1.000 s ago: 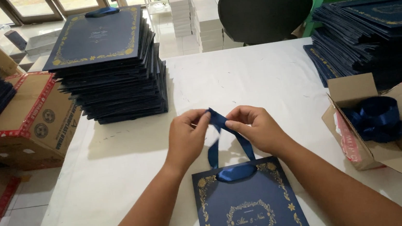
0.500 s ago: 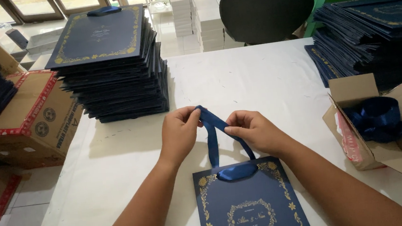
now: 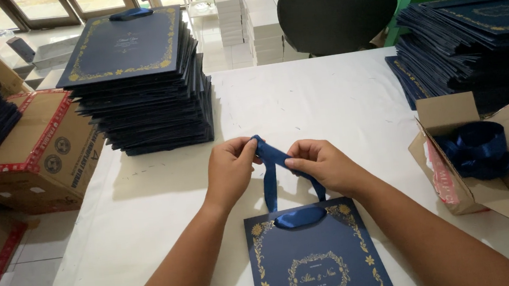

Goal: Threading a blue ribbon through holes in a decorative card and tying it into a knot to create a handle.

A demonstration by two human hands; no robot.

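Change: both hands have drawn a little closer together on the ribbon since half a second ago; a second ago they held it slightly higher up the bench, and the bag has barely shifted.
Paper bag: navy gift bag [image 3: 316, 257] with gold floral border and an oval gold emblem, lying flat on the white bench [image 3: 324, 100] at the near edge, between the two forearms.
Ribbon handle: navy satin ribbon [image 3: 271, 163] rising from the bag's top edge as two strands, with a flat loop lying across the bag's mouth.
Left hand: left hand [image 3: 229, 170] curled closed, thumb and fingers pinching the upper end of the ribbon.
Right hand: right hand [image 3: 324, 164] also closed, its fingertips gripping the ribbon just beside the left hand; the two hands nearly touch.
Right side: open cardboard box [image 3: 483, 160] on the bench holding a coil of navy ribbon [image 3: 475, 149], well apart from the hands.
Left side: brown cartons with red tape [image 3: 28, 153] standing beside the bench.
Middle distance, left: tall stack of flat navy bags [image 3: 138, 79] on the bench, one gold-bordered bag on top.
Middle distance, right: lower, fanned stack of the same bags [image 3: 472, 38].
Far: dark office chair [image 3: 335, 13] behind the bench, white boxes [image 3: 249, 14] stacked beyond it, green wall at the right.
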